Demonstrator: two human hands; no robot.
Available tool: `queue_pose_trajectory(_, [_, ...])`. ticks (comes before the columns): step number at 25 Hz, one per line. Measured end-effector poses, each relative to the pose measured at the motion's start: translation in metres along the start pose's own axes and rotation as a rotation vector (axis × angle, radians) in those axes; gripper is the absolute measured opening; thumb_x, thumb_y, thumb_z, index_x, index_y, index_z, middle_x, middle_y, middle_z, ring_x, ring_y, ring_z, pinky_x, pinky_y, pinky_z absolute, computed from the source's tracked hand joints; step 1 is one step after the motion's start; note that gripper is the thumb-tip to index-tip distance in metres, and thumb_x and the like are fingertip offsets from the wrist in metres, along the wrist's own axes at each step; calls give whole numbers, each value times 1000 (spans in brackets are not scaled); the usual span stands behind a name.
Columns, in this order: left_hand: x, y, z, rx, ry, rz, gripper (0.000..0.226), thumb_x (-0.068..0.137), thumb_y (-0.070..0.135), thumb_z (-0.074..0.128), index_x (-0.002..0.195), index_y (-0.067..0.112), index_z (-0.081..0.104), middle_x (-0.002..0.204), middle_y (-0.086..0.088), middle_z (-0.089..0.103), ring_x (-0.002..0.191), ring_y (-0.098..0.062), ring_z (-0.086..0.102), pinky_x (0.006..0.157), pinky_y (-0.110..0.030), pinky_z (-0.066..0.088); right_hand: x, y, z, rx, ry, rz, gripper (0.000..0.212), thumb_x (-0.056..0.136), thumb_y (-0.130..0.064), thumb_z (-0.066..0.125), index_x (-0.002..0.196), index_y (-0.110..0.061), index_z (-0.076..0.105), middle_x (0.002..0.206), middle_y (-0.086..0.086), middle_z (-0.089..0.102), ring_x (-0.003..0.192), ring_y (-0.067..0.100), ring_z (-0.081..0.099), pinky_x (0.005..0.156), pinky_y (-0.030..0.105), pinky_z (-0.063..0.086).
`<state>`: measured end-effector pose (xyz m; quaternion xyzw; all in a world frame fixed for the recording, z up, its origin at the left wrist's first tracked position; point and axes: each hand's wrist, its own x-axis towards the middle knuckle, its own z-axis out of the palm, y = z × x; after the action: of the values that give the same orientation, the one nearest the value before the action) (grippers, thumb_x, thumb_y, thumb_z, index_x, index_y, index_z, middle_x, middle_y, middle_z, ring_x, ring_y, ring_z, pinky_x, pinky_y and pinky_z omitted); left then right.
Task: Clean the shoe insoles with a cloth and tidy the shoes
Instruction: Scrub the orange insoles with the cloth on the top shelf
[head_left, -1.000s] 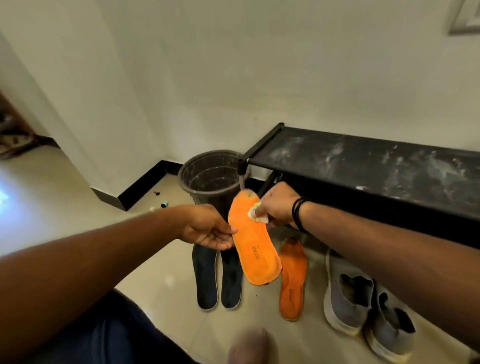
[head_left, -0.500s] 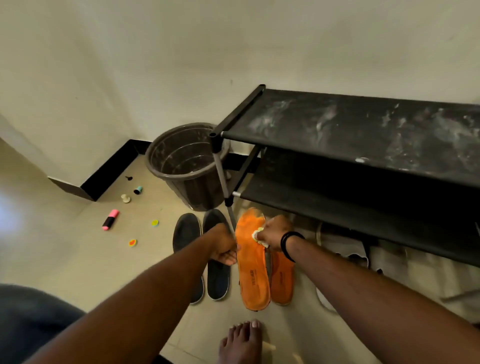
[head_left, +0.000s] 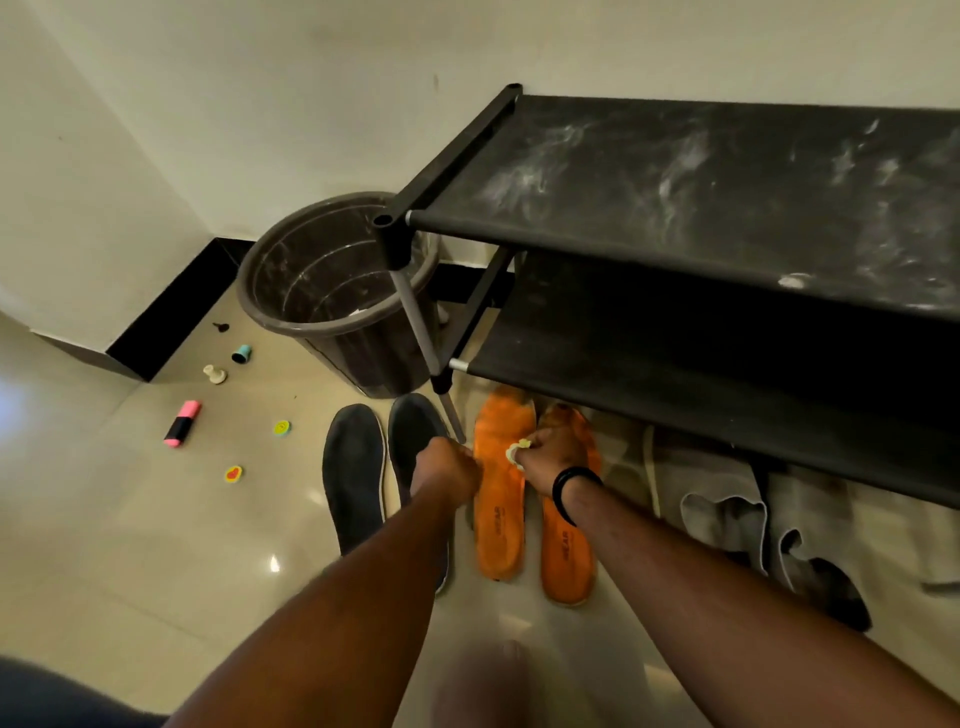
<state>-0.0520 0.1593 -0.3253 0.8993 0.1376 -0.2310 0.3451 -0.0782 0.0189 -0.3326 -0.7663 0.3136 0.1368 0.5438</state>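
Two orange insoles lie side by side on the floor by the rack's leg, the left one (head_left: 498, 509) and the right one (head_left: 566, 556). My left hand (head_left: 447, 462) is curled at the left insole's left edge and seems to grip it. My right hand (head_left: 550, 454), a black band on its wrist, pinches a small pale cloth (head_left: 518, 450) over the upper part of the same insole. Left of them two dark insoles (head_left: 353, 478) lie parallel, the nearer one partly under my left arm. A pair of grey shoes (head_left: 727, 514) stands under the rack at the right.
A dusty black two-shelf shoe rack (head_left: 701, 176) stands against the wall. A dark bucket (head_left: 332, 291) sits at its left end. A pink highlighter (head_left: 182, 423) and small caps and stickers (head_left: 234, 474) lie on the tiles. My blurred bare foot (head_left: 483, 680) is at the bottom.
Both hands have lowered the orange insole from the air to the floor beside the other orange one. The camera has tipped down and forward.
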Motion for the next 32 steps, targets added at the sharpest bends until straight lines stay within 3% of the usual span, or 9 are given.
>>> queue_pose_trajectory(4, [-4,-6,17,48,97,16,16,96,27,67,94,25,51,92,2,59,93,-19,65,89,-40,58,4,2,0,7,27,4,7,84,-19,72,79,-16,69,78,-1,66,78,20,65,63,24,51])
queue_pose_trajectory(8, [-6,-1,44,-4,78,96,13,95,28,66,105,20,67,101,1,68,89,-15,65,83,-35,58,-1,3,-12,-157,268,-56,11,82,-22,67,78,-12,71,85,3,71,85,24,67,74,28,53])
queue_pose_trajectory(11, [-14,13,64,20,14,147,7,95,20,64,102,22,65,96,3,63,86,-15,61,75,-30,53,-10,12,-28,-135,354,-14,17,84,-18,62,68,-15,66,77,5,69,76,26,67,64,29,52])
queue_pose_trajectory(13, [-19,14,78,53,5,150,7,96,16,64,98,22,61,90,5,58,87,-16,61,80,-33,57,-14,22,-36,-125,374,45,15,86,-16,63,72,-14,69,77,5,68,74,24,66,58,25,47])
queue_pose_trajectory(19, [-20,9,104,112,24,102,19,90,21,69,106,19,60,103,-3,63,93,-25,64,84,-40,59,-13,44,-38,-187,232,196,13,82,-26,69,87,-15,73,89,5,71,80,25,65,66,26,49])
queue_pose_trajectory(24, [-12,10,97,-36,-32,-29,21,88,29,69,101,16,61,100,-8,66,89,-30,67,79,-40,60,-12,40,-42,-145,117,253,38,73,-25,76,107,-14,66,103,7,70,91,29,67,75,35,58])
queue_pose_trajectory(27, [-19,19,76,-146,-131,-108,19,85,27,74,85,13,60,83,-12,66,71,-28,67,69,-39,63,-25,20,-57,-115,-19,280,27,82,-12,69,107,-11,59,96,11,64,82,28,64,65,36,58])
queue_pose_trajectory(30, [-46,39,35,-255,-319,-156,16,86,20,73,79,12,60,67,-10,61,53,-20,59,54,-29,54,-48,-11,-73,-172,-178,277,20,88,-5,60,108,-5,59,94,15,63,78,27,62,75,39,57])
queue_pose_trajectory(32, [-69,49,-4,-305,-388,-194,18,89,24,73,87,9,63,72,-9,67,57,-16,64,53,-25,55,-72,-34,-81,-211,-258,248,18,88,-3,60,106,-4,60,89,13,62,76,25,62,79,39,57])
